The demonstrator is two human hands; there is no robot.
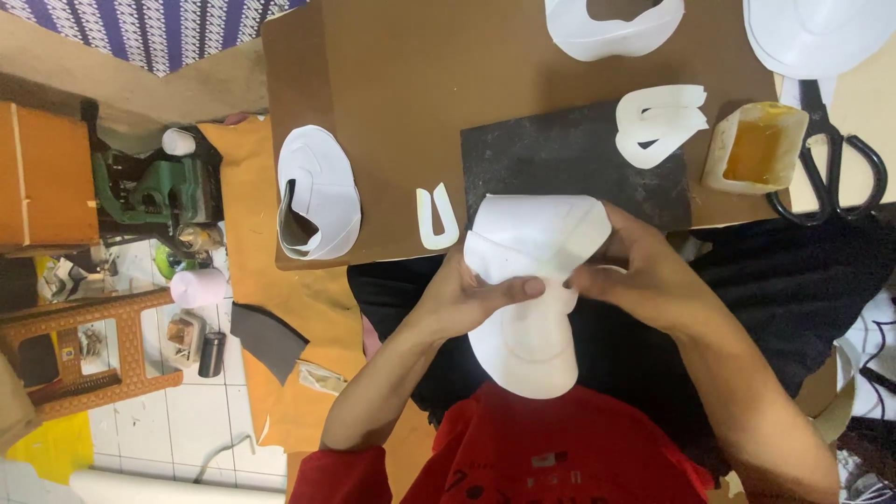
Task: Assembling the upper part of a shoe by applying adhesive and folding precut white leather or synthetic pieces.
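Both hands meet on one large white cut piece (532,280), shaped like a shoe upper, held over the lap just below the near edge of the brown counter (401,84); the left hand (471,299) pinches it, thumb laid flat across its front, and the right hand (644,271) grips its right edge, fingers curled behind; on the counter lies one dark square mat (551,159), touched by the piece's top; one folded white upper (319,191) sits to the left, one small white U-shaped strip (436,217) between it and the mat, one stack of white tab cut-outs (658,121) beside one yellowish glue tub (756,147); one pair of black scissors (831,159) lies at the right; two more white pieces, partly cut off, lie at the far edge.
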